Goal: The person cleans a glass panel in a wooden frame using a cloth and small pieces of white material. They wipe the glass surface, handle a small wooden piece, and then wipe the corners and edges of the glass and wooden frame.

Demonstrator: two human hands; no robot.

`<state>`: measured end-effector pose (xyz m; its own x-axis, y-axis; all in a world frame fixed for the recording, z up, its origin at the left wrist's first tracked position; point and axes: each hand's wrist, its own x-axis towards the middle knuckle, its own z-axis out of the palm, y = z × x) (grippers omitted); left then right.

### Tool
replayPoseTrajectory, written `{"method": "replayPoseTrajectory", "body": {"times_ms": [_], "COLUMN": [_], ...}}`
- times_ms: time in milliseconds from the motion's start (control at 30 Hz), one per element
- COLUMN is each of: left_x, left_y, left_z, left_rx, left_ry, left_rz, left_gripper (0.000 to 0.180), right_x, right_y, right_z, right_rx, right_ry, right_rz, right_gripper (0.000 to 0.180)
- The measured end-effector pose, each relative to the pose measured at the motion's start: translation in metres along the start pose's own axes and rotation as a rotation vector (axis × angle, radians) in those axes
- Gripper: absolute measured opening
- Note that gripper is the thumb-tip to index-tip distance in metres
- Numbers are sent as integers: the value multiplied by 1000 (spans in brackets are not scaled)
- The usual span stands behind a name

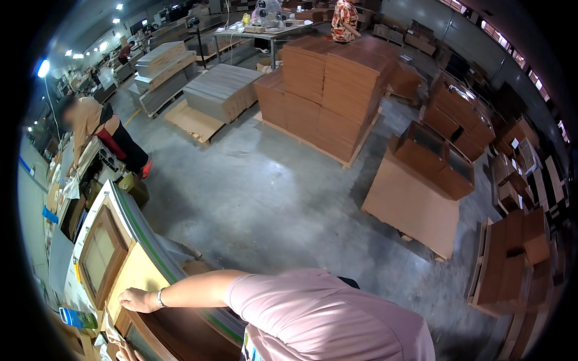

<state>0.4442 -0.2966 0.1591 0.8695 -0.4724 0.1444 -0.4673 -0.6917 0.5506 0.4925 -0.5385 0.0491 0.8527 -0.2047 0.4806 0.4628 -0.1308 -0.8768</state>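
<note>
My right hand [137, 299] rests at the near corner of a brown wooden frame with a pale glazed centre [101, 257], its fingers curled in; what they hold, if anything, is hidden. A metal band circles that wrist. Below it, partly cut by the lower edge, my left hand [125, 351] is closed against a crumpled white cloth [110, 330]. A second brown frame [144, 330] lies under my arm, beside the left hand. Between the two frames shows a bare yellow board surface [142, 271] of the workbench.
A green-striped curved edge [141, 225] borders the bench. A blue and green packet [78, 317] lies at the left. Further along, a person [96, 129] bends over the bench. Stacked brown panels [325, 90], grey panels [223, 90] and a cardboard sheet [412, 207] stand on the floor.
</note>
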Motion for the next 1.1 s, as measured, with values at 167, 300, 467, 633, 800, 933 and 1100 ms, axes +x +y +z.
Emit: {"method": "replayPoseTrajectory", "body": {"times_ms": [167,300,467,633,800,933,1100], "left_x": [23,28,-3,0,-9,-4,-13], "left_y": [-94,-147,-65,-66,-51,-30,-27], "left_z": [8,13,14,21,20,22,19], "left_rx": [288,426,349,369,341,333,293], "left_ry": [101,156,160,156,163,142,196], "left_rz": [205,310,147,111,81,67,12], "left_gripper": [49,46,43,42,43,43,39], "right_x": [-1,3,-3,-11,-14,-15,-16], "right_y": [5,9,8,-10,-14,-13,-28], "right_z": [5,8,8,-5,-4,-12,-17], "right_rx": [41,-34,57,42,20,53,85], "right_ry": [20,16,18,17,29,39,-46], "right_rz": [-7,-31,-55,19,13,-3,4], "right_gripper": [20,19,19,20,22,24,24]}}
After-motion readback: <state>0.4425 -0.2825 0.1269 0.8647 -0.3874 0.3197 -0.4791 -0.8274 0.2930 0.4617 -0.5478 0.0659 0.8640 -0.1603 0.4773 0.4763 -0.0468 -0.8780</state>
